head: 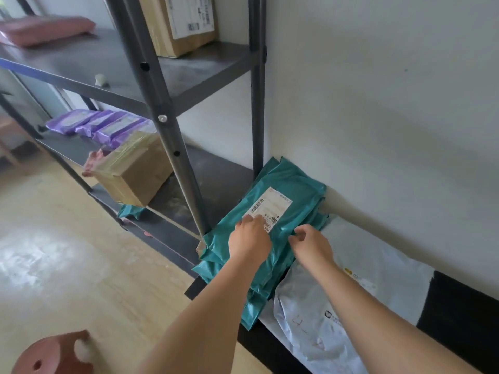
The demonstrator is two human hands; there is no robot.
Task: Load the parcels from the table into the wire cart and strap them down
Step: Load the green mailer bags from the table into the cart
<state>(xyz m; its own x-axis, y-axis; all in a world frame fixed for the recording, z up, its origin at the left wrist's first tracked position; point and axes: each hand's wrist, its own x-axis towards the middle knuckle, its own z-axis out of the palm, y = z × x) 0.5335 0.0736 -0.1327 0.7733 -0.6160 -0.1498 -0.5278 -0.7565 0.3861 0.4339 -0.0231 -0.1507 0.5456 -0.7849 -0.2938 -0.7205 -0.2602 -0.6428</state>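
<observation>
A metal rack (167,109) with purple packets (100,125) and a taped box (132,171) stands left of the teal parcels (291,184) stacked on the black table (459,306). The left hand (252,236) lays straight fingers on the top label (272,203), whose print is unreadable. The right hand (310,245) curls its fingers at the stack's edge, perhaps gripping. A white mailer (324,333) lies beside the stack.

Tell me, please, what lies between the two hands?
In the head view, only a bare strip of the top teal parcel separates the left hand and right hand.
</observation>
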